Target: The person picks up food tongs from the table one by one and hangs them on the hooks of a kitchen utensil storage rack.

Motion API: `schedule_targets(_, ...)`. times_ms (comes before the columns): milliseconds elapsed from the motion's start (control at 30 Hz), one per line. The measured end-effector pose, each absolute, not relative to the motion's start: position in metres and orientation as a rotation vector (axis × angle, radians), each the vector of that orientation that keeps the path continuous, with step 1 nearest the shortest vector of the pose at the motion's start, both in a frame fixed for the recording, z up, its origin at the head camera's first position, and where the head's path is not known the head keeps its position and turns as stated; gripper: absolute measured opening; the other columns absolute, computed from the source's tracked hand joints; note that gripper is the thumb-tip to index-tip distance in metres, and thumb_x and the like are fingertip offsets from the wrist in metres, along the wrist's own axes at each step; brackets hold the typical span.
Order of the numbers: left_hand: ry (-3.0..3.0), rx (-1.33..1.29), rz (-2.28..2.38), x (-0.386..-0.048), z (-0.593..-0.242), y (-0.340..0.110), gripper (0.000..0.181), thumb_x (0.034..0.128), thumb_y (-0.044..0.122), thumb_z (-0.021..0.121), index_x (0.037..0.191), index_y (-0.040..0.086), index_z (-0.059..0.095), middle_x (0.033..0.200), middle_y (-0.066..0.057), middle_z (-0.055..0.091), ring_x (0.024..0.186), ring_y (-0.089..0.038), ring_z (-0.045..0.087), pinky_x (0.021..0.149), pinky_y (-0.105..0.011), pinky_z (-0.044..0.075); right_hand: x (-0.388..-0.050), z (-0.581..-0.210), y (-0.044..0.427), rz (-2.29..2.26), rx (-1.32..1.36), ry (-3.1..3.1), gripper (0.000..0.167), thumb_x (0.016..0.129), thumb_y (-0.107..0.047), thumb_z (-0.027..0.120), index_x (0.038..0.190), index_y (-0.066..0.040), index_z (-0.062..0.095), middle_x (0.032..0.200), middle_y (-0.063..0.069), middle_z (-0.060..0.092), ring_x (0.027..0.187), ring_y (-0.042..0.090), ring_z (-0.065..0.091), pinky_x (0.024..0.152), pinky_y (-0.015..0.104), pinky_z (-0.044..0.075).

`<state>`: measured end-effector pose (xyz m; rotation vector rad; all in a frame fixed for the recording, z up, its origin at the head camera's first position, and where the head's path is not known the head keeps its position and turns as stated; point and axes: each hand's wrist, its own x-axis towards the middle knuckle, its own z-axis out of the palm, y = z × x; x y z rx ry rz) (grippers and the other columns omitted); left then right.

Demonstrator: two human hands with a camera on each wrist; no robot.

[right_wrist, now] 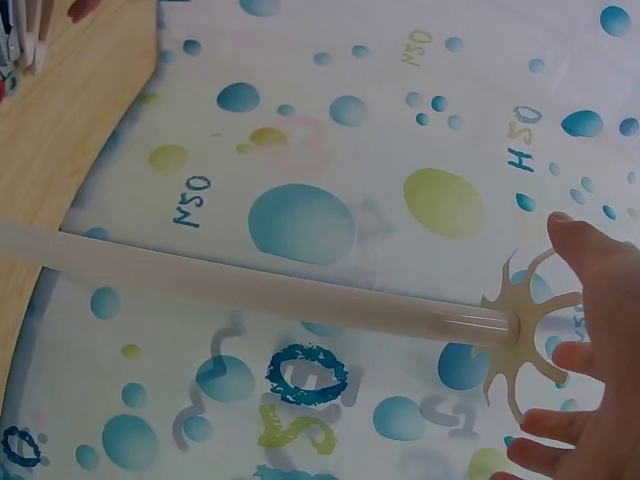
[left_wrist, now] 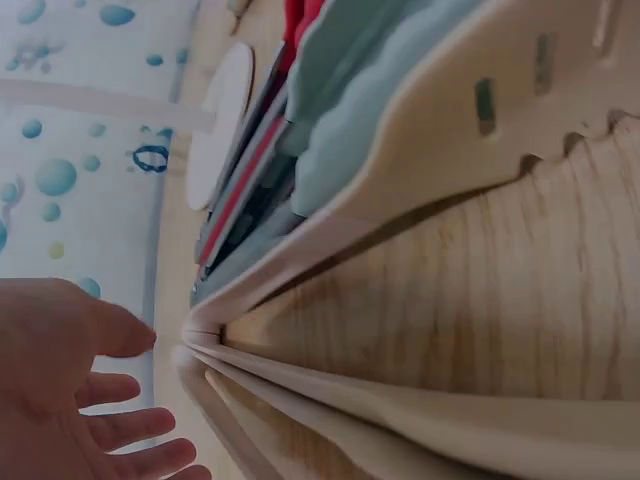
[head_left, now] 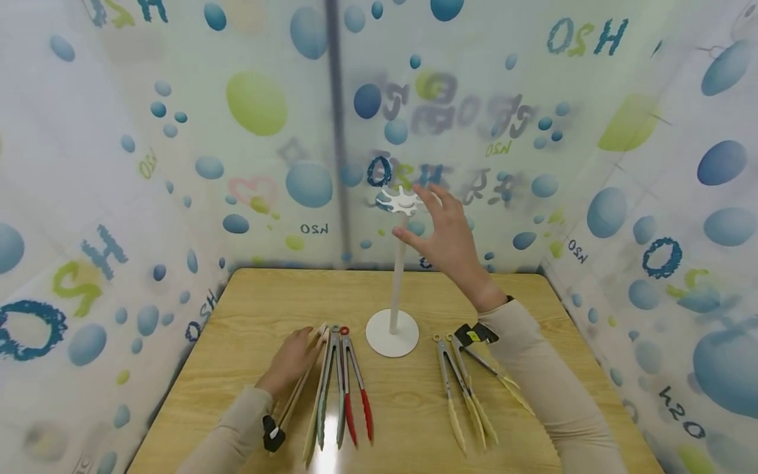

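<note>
A white stand (head_left: 398, 276) with a round base and a hooked, star-like top rises from the table. Beside that top is my right hand (head_left: 450, 240), thumb and fingers spread and holding nothing; whether a fingertip touches a hook I cannot tell. My left hand (head_left: 291, 362) is low at the left, by the upper end of beige tongs (left_wrist: 340, 205). Its fingers look extended and apart from the tongs in the left wrist view. Just right of these lie green-tipped tongs (head_left: 322, 395) and red-tipped tongs (head_left: 366, 415).
Several pale yellow-tipped tongs (head_left: 453, 408) lie on the wooden table (head_left: 408, 415) right of the stand, close to the right forearm. Patterned curtains (head_left: 308, 184) with blue and green spots enclose the table at the back and sides.
</note>
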<state>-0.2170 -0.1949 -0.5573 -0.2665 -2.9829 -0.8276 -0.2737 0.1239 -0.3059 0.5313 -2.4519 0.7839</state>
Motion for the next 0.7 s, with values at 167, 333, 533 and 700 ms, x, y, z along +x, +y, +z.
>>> schedule_targets(167, -2.978, -0.198, -0.767, -0.217, -0.564, -0.202, 0.043, 0.0931, 0.005, 0.057, 0.133, -0.011, 0.051, 0.118, -0.032, 0.062, 0.097, -0.043, 0.065, 0.083, -0.055, 0.055, -0.275, -0.304, 0.125, 0.708, 0.571, -2.451, 0.076, 0.083, -0.051, 0.075, 0.149, -0.024, 0.046, 0.157, 0.015, 0.038, 0.145, 0.041, 0.033, 0.111, 0.064, 0.036)
schedule_targets(333, -2.992, -0.132, -0.763, -0.216, -0.57, -0.208, 0.042, 0.0904, 0.005, 0.059, 0.13, -0.009, 0.055, 0.115, -0.03, 0.064, 0.098, -0.044, 0.065, 0.081, -0.055, 0.056, -0.275, -0.302, 0.126, 0.639, 0.598, -2.451, 0.07, 0.084, -0.051, 0.074, 0.145, -0.024, 0.052, 0.155, 0.016, 0.041, 0.143, 0.042, 0.036, 0.113, 0.064, 0.033)
schedule_targets(533, -3.028, -0.143, -0.687, -0.214, -0.572, -0.211, 0.034, 0.0906, 0.005, 0.061, 0.123, -0.007, 0.061, 0.113, -0.028, 0.065, 0.1, -0.046, 0.064, 0.077, -0.053, 0.057, -0.276, -0.301, 0.126, 0.606, 0.622, -2.435, 0.063, 0.084, -0.05, 0.074, 0.138, -0.021, 0.059, 0.152, 0.017, 0.046, 0.141, 0.042, 0.04, 0.114, 0.063, 0.034)
schedule_targets(700, -3.039, -0.144, -0.649, -0.213, -0.571, -0.211, 0.031, 0.0896, 0.006, 0.063, 0.118, -0.005, 0.065, 0.107, -0.025, 0.066, 0.095, -0.043, 0.065, 0.073, -0.051, 0.058, -0.277, -0.3, 0.125, 0.604, 0.643, -2.437, 0.061, 0.085, -0.049, 0.074, 0.137, -0.021, 0.06, 0.149, 0.017, 0.048, 0.14, 0.04, 0.042, 0.113, 0.062, 0.034)
